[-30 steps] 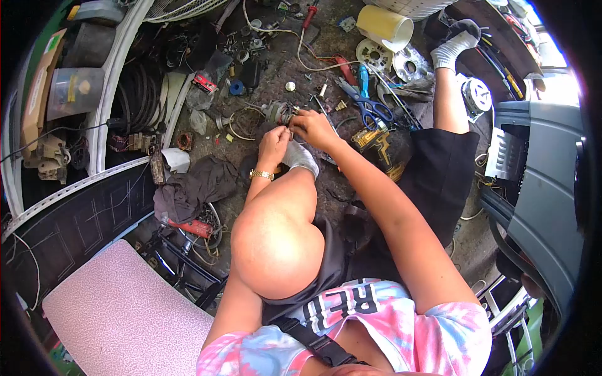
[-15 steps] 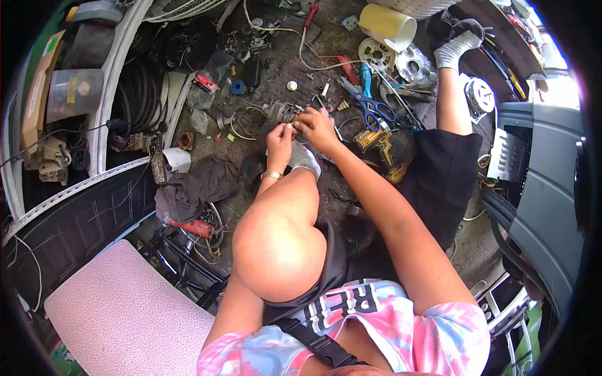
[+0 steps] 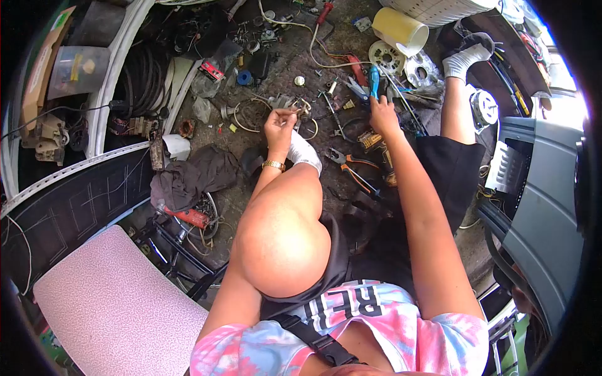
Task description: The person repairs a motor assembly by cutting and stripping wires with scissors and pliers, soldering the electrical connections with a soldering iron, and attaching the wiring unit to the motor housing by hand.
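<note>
One metal part (image 3: pixel 303 108) is pinched in my left hand (image 3: pixel 279 130), probably for steadiness. My right hand (image 3: pixel 384 118) meets the blue-handled tool (image 3: pixel 374 79); cannot tell whether gripped.

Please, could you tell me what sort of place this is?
Probably a small repair workshop: orange-handled pliers lie on the floor, a blue-handled tool is at the right hand, and a round part with holes lies among other loose parts.

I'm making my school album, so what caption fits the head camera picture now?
Left hand at a metal part, right hand near a blue handle, orange-handled pliers on the cluttered floor.
</note>
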A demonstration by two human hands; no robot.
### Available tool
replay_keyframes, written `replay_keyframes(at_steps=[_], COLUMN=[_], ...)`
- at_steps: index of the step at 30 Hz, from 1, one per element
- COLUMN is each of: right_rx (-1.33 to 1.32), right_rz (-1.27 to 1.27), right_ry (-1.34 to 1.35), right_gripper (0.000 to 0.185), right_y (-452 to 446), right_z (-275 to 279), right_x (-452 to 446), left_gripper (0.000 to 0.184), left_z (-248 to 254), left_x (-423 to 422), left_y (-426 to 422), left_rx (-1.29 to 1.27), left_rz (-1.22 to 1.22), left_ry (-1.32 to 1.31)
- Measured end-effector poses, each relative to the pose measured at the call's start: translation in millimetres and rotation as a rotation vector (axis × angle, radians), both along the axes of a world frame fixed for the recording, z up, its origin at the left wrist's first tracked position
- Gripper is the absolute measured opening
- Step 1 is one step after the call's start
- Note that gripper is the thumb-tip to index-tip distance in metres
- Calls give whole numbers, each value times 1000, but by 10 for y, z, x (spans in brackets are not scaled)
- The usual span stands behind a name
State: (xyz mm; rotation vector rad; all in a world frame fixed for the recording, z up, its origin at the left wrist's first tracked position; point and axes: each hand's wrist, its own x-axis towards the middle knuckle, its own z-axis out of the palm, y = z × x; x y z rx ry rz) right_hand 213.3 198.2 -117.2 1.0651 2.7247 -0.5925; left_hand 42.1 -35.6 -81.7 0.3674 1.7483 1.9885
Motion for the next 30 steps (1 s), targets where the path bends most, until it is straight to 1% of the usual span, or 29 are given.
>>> replay_keyframes(at_steps=[1, 2, 3, 4, 5, 7, 8, 9, 11, 13, 16, 19, 20, 23, 25, 26, 27, 29, 30], right_rx=[-95, -92, -143, -196, -194, -251, -346, -347, -377, -224, -154, -145, -117, -84, -52, -54, -57, -84, -81], right_rz=[17, 13, 14, 18, 18, -24, 17, 21, 132, 224, 276, 301, 293, 275, 143, 106, 108, 271, 299], right_ry=[17, 14, 25, 38, 40, 268, 444, 442, 541, 386, 434, 424, 441, 452, 569, 581, 580, 514, 446], right_gripper=[42, 42, 48, 54, 54, 64, 66, 66, 69, 76, 71, 66, 67, 69, 68, 69, 69, 69, 68], right_y=[24, 47, 88, 125, 134, 123, 126, 88, -171, -419, -626, -733, -759, -766, -772, -765, -766, -748, -761], right_z=[16, 31, 36, 38, 41, 203, 285, 480, 932, 1058, 950, 894, 891, 879, 943, 973, 955, 918, 890], right_x=[29, 39, 18, -7, 16, 55, 74, 69, 12, -65, -164, -249, -271, -293, -283, -277, -274, -257, -271], left_gripper=[12, 13, 14, 17, 17, 20, 20, 20, 20, 17, 12, 7, 4, 4, 6, 8, 8, 14, 14], left_z=[-11, -18, -28, -39, -55, 23, 26, -38, -73, -53, -133, -138, -119, -61, -9, 17, -48, -178, -131], left_x=[10, 27, 25, 10, 5, 4, -5, -42, -52, -61, -84, -105, -90, -89, -67, -61, -78, -108, -80], left_y=[-1, -1, 11, 25, 31, 52, 34, 23, 29, 37, 24, 5, 9, 48, 76, 79, 44, 3, 30], left_rx=[2, -49, -97, -91, -90, -27, -31, -60, -87, -43, 12, 0, -25, -74, -71, -66, -68, -52, -53], left_rz=[-2, -26, -49, -44, -44, 61, 63, 47, 30, 15, 31, -16, 22, 59, 73, 88, 91, 38, 32], left_ry=[-1, 19, 41, 16, 17, -210, -213, -253, -295, -351, -389, -366, -366, -370, -381, -389, -391, -376, -378])
